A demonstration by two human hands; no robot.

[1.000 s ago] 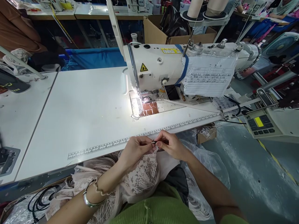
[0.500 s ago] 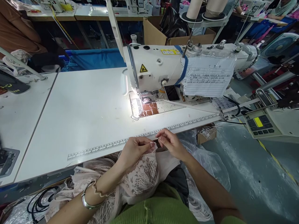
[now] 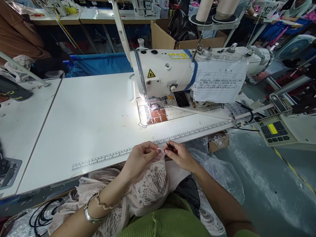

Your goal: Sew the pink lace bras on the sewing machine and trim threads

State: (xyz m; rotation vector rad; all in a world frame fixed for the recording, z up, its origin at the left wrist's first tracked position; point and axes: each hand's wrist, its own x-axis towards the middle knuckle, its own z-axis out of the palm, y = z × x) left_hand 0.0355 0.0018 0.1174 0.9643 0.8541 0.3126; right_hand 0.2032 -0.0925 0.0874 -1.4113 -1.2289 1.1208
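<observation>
My left hand (image 3: 143, 157) pinches the top corner of a pale pink lace bra (image 3: 151, 182) between thumb and fingers. The bra's cup hangs down over my lap, below the table's front edge. Close against that corner, my right hand (image 3: 181, 156) is closed round small dark thread snips (image 3: 172, 148). Their black tips point up and left, and red shows by the palm; the rest is hidden by my fingers. More lace pieces (image 3: 108, 174) lie heaped under my left forearm.
A white sewing machine (image 3: 163, 70) with a lit needle area stands beyond my hands. A printed ruler (image 3: 118, 154) runs along the front of the white table (image 3: 93, 112). A phone (image 3: 181, 98) lies under the machine arm. A control box (image 3: 276, 130) is at right.
My right hand has turned, and the dark snips now show between its fingers. My left hand keeps its pinch on the lace corner, slightly shifted.
</observation>
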